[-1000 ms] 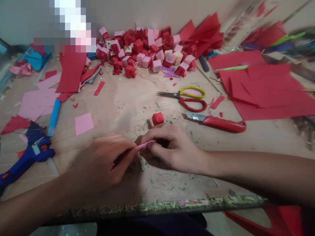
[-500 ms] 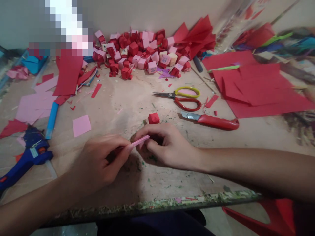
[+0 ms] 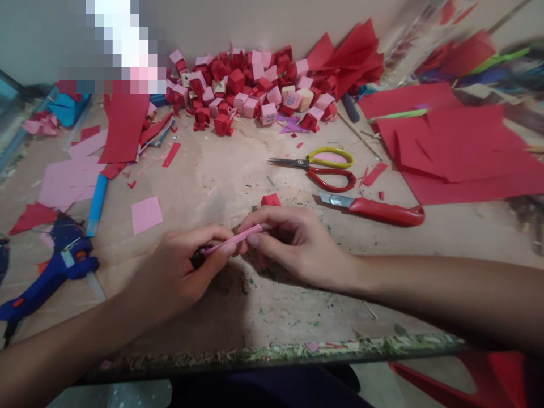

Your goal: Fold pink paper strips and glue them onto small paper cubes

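Fingers of the left hand and right hand pinch a folded pink paper between them over the worktop, a partly hidden red cube just beyond, then a cutter, scissors and heaped red and pink cubes farther back.

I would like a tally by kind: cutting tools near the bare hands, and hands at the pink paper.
Scissors with yellow and red handles: 1
Red-handled knife with metal blade: 1
Bare left hand and bare right hand at the pink paper piece: 2
Total: 4
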Demonstrator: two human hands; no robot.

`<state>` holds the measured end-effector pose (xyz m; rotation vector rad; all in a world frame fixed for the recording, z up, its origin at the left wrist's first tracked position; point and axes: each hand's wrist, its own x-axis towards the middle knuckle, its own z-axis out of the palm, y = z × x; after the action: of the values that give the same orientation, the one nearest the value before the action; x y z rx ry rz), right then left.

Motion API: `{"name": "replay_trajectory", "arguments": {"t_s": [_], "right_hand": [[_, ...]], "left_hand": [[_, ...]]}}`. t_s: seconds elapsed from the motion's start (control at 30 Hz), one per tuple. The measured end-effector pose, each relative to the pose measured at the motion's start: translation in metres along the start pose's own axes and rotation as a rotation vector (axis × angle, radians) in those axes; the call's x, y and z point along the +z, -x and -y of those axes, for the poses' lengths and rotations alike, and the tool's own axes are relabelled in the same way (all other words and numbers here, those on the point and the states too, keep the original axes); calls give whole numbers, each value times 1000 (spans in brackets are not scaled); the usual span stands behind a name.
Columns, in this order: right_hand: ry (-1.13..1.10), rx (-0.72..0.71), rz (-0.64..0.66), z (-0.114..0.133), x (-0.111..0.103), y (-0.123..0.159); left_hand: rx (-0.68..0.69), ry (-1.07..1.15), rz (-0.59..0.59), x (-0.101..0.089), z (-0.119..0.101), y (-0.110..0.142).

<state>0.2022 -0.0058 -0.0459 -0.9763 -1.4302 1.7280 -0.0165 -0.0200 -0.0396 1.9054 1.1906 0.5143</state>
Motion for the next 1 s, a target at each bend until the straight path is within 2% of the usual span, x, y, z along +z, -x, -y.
{"name": "replay_trajectory", "arguments": {"t_s": [0.2, 0.37, 0.67, 0.83, 1.0], "right_hand": [[-27, -37, -31, -5, 1, -1], [6, -76, -42, -6, 0, -2], [2, -79, -42, -8, -1, 0], [-18, -50, -36, -5, -1, -1], [52, -36, 2, -4, -3, -2]], "left_hand": [[-25, 86, -15, -1, 6, -2], [-57, 231, 44, -3, 0, -4], [-130, 321, 70, -5, 0, -6], [-98, 253, 71, -6, 3, -5], [-66, 173, 62, -2, 5, -2]]}}
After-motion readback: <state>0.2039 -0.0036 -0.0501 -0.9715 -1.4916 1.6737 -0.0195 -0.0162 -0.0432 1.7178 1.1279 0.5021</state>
